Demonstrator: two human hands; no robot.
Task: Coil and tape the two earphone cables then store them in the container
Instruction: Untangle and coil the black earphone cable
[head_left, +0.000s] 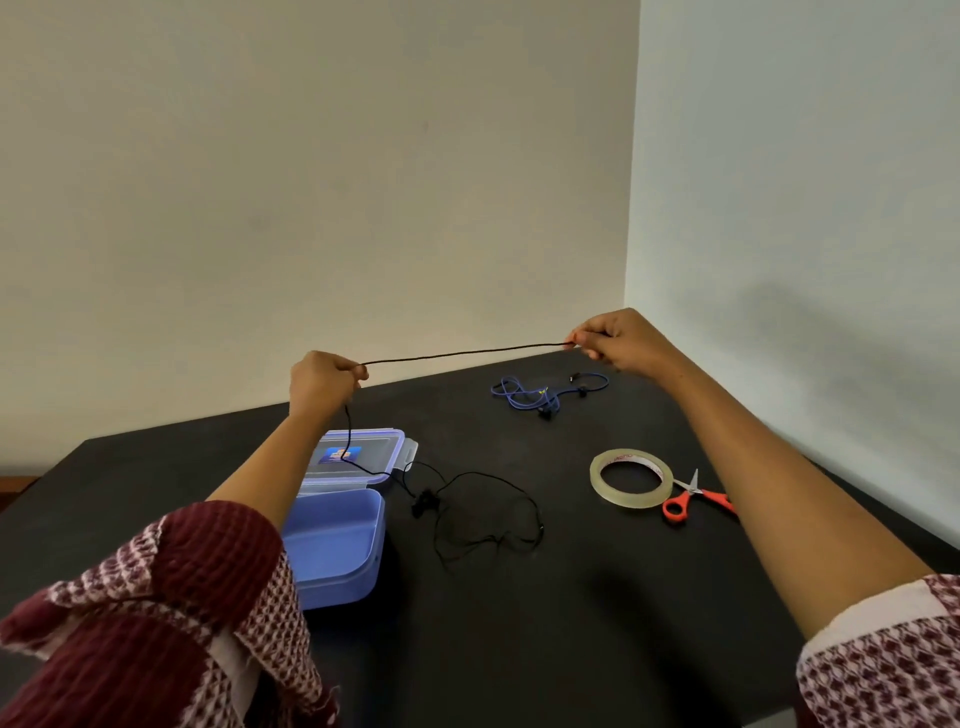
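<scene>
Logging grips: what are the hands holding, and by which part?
The black earphone cable, pinched by both: right hand at what looks like one end, left hand further along, the rest trailing to the table.

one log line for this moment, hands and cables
left hand: pinches black earphone cable | right hand: pinches same cable, stretched between | blue earphone cable: loose on table | container: open
</scene>
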